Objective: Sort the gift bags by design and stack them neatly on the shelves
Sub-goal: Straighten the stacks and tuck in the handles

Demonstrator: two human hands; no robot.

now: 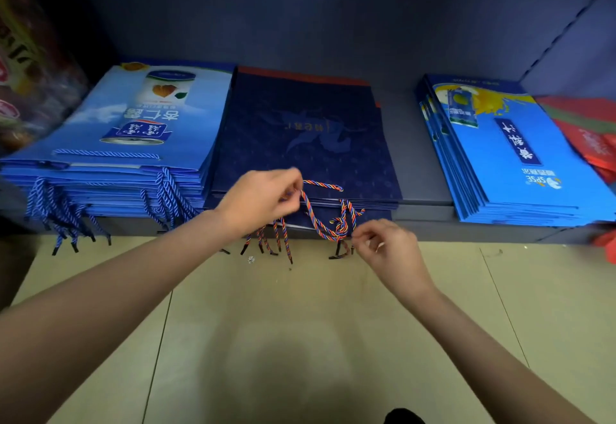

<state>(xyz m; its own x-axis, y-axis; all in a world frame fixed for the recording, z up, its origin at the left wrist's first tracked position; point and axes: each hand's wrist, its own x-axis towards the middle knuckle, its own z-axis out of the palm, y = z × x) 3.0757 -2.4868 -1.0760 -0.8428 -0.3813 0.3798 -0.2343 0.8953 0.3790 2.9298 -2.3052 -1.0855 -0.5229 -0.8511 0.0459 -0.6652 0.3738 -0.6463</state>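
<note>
Head view: navy gift bags (pixel 300 130) lie flat, long axis near-far, handles nearward; left hand (pixel 263 197) and right hand (pixel 383 243) both pinch the multicolour cord (pixel 320 223).

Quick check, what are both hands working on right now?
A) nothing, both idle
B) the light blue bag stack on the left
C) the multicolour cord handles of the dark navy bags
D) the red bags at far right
C: left hand and right hand both pinch the multicolour cord handles at the front edge of the dark navy bags.
</note>
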